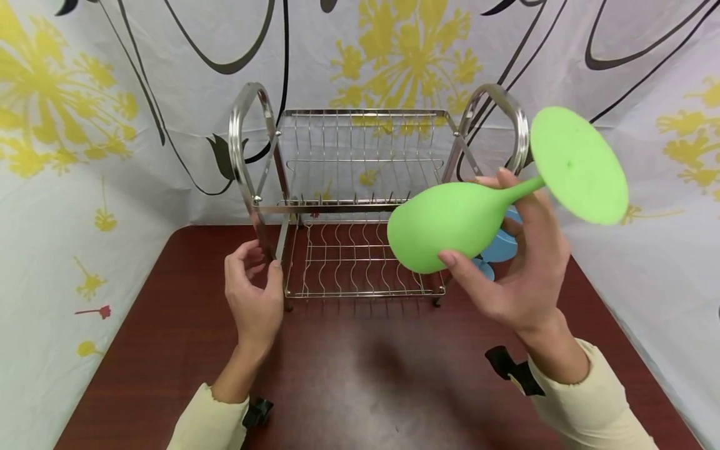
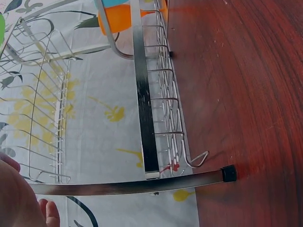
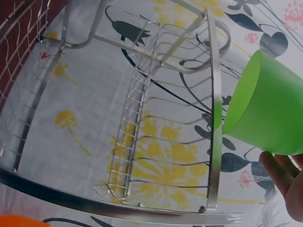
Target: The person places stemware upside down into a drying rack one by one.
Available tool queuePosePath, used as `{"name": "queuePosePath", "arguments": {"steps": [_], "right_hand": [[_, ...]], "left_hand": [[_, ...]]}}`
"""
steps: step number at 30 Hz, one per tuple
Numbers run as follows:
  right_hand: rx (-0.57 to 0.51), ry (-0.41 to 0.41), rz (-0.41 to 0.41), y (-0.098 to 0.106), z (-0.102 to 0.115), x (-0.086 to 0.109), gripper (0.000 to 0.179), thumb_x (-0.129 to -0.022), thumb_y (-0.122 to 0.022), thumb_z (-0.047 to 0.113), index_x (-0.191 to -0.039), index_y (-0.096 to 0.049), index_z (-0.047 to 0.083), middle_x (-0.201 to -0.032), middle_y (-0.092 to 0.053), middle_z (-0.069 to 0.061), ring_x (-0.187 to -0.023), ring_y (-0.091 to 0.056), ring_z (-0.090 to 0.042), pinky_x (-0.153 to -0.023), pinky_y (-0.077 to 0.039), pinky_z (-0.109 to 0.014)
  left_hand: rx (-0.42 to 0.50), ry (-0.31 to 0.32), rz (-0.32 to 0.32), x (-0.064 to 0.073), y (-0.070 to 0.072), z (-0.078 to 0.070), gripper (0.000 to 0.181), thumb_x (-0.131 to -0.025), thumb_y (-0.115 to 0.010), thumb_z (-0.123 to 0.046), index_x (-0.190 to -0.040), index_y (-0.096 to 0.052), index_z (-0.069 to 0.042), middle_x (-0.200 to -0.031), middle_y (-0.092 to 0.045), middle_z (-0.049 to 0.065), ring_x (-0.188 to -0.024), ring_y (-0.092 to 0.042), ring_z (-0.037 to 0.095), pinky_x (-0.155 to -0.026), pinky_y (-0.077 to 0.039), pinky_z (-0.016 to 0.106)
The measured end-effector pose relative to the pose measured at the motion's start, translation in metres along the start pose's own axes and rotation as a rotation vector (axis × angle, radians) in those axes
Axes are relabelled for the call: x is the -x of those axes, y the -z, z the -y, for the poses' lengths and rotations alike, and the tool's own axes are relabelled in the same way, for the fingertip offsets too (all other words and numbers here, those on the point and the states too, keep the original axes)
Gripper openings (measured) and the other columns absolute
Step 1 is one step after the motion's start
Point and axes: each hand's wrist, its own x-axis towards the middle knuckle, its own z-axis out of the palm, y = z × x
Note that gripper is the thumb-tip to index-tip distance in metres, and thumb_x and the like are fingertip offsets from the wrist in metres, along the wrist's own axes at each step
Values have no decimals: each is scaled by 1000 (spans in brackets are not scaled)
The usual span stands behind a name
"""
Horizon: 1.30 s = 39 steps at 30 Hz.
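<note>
My right hand (image 1: pixel 531 269) holds a light green plastic wine glass (image 1: pixel 450 225) by its bowl, near the stem. The glass is tilted, with its round foot up to the right and its mouth toward the lower left. It is in front of the right part of a two-tier metal dish rack (image 1: pixel 362 208); in the right wrist view the cup (image 3: pixel 270 104) appears beside the upper tier's rail. At the rack's left upright, my left hand (image 1: pixel 255 300) grips the post with thumb and fingers. The left wrist view shows only part of that hand (image 2: pixel 14 198).
Blue items (image 1: pixel 500 247) are partly hidden behind my right hand. An orange object (image 2: pixel 118 19) shows beyond the rack in the left wrist view. The rack stands on a dark red wooden table (image 1: pixel 337 369), with a patterned cloth (image 1: pixel 360 50) behind and at both sides.
</note>
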Motion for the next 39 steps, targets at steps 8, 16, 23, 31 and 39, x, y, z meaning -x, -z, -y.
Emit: {"name": "queuePosePath", "arguments": {"steps": [8, 16, 23, 31, 39], "right_hand": [[90, -36, 12, 2, -10, -20, 88, -73, -79, 53, -115, -54, -20, -107, -62, -28, -103, -61, -34, -81, -55, -15], [133, -94, 40, -1, -19, -31, 89, -71, -79, 54, -121, -56, -16, -114, -63, -22, -101, -60, -27, -78, -55, -13], [204, -148, 155, -4, -24, -43, 81, -72, -79, 41, -133, -53, -5, -126, -60, -10, -105, -60, -20, -79, -55, -14], [390, -170, 267, -9, -30, -55, 74, -76, -78, 22, -142, -49, 7, -125, -58, -13, -115, -56, -18, -85, -59, -35], [475, -294, 342, -13, -44, -59, 71, -78, -79, 17, -141, -46, 7, -123, -56, -18, -111, -52, -24, -84, -53, -46]], "left_hand": [[10, 44, 33, -5, -3, 7, 35, -89, -65, -1, -123, -59, 0, -107, -65, 16, -94, -61, 17, -78, -51, 17], [-39, 27, 15, -11, -5, 8, 29, -87, -67, 2, -115, -61, 5, -99, -67, 19, -88, -65, 22, -74, -52, 9], [-115, -11, 61, -12, -4, 10, 27, -88, -64, 5, -115, -57, 8, -101, -64, 19, -93, -64, 26, -76, -57, 21], [-177, -24, 88, -13, -1, 9, 28, -89, -64, 3, -115, -55, 8, -102, -62, 20, -94, -63, 27, -77, -57, 29], [-207, -33, 113, -10, 0, 7, 28, -89, -65, 2, -115, -55, 7, -100, -61, 19, -93, -63, 27, -76, -57, 26]]}}
